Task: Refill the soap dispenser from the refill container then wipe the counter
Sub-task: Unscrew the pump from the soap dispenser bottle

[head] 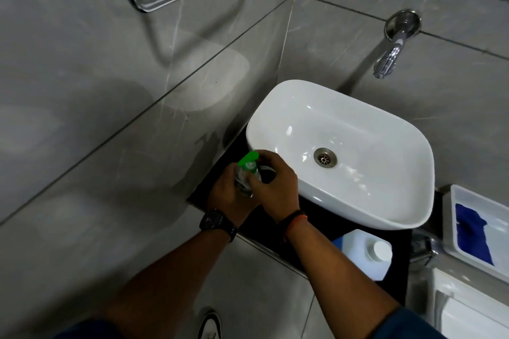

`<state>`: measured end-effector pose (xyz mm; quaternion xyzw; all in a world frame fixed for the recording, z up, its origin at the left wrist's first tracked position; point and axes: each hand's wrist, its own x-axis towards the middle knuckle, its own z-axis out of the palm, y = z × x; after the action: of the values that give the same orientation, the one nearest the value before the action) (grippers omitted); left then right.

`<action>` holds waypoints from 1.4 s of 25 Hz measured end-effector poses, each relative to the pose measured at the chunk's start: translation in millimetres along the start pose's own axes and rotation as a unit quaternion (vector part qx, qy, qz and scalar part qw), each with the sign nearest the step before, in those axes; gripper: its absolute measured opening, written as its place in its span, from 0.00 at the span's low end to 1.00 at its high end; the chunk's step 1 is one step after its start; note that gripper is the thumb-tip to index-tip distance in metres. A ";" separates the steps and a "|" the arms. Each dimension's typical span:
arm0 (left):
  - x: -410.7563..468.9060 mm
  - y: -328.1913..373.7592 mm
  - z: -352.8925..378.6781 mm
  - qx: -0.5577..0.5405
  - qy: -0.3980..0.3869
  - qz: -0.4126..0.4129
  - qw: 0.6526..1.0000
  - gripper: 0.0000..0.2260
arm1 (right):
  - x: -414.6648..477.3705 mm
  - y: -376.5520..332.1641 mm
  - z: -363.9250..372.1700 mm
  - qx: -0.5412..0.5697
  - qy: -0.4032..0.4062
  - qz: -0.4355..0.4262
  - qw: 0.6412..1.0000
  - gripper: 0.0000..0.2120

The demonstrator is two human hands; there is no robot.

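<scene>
Black counter (325,224), basin (358,173) beside dispenser (246,176), refill container (363,253)

Grey marble-look wall tiles (110,91) surround a chrome wall tap (391,49).

Both hands close together, left hand (230,195) gripping, right hand (275,187) curled above.

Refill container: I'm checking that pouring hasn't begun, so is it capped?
Capped: the refill container stands upright on the counter, white cap on.
</scene>
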<state>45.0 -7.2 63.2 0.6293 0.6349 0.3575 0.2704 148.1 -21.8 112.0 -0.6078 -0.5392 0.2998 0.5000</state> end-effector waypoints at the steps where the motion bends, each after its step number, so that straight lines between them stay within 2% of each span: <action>1: -0.6 -0.2 -0.2 0.007 -0.001 0.009 1.000 0.21 | -2.6 -2.8 -0.5 0.016 -0.001 -0.006 1.000 0.20; 5: -3.6 1.8 0.6 0.015 -0.008 0.038 0.999 0.19 | -7.1 -10.9 -1.3 0.040 0.036 0.016 0.998 0.22; 7: 0.1 3.1 2.2 -0.016 -0.051 0.048 0.997 0.16 | -9.5 -13.9 -0.3 0.053 0.031 0.011 0.998 0.23; 9: 2.8 4.1 3.8 0.012 -0.083 0.065 0.994 0.14 | -10.9 -14.8 0.4 0.046 0.043 0.002 0.998 0.24; 12: 3.5 4.7 2.0 0.013 -0.005 0.040 0.999 0.20 | -10.0 -16.7 -0.7 0.053 0.068 0.039 0.995 0.23; 16: 5.3 3.9 2.7 0.095 -0.073 0.080 0.990 0.15 | -12.8 -15.5 0.0 0.045 0.049 0.005 0.998 0.24; 20: 0.7 7.7 0.0 -0.007 -0.037 0.047 0.998 0.14 | -14.1 -12.6 -0.1 0.070 0.074 0.040 0.994 0.23; 23: 2.0 9.2 -1.9 0.021 -0.031 0.072 0.997 0.17 | -14.4 -14.2 1.6 0.084 0.085 0.057 0.991 0.28; 25: 2.4 12.0 -2.6 -0.010 -0.025 0.082 0.996 0.21 | -13.7 -15.4 3.0 0.103 0.105 0.070 0.987 0.29; 27: 2.9 13.5 -3.5 -0.011 -0.024 0.076 0.997 0.22 | -14.2 -16.1 5.0 0.128 0.103 0.067 0.984 0.28; 30: 3.0 14.8 -3.4 0.033 -0.032 0.091 0.995 0.19 | -15.0 -17.5 6.0 0.093 0.115 0.048 0.988 0.27; 33: 2.5 18.9 -3.2 -0.002 -0.011 0.097 0.995 0.22 | -14.2 -17.4 3.9 0.080 0.122 0.045 0.988 0.23; 35: 3.7 17.9 -2.3 0.024 -0.027 0.101 0.994 0.19 | -14.1 -16.3 3.2 0.065 0.119 0.037 0.990 0.22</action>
<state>53.8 -4.6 79.1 0.7062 0.5687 0.3502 0.2350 136.0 -35.7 123.7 -0.6245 -0.4324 0.2779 0.5880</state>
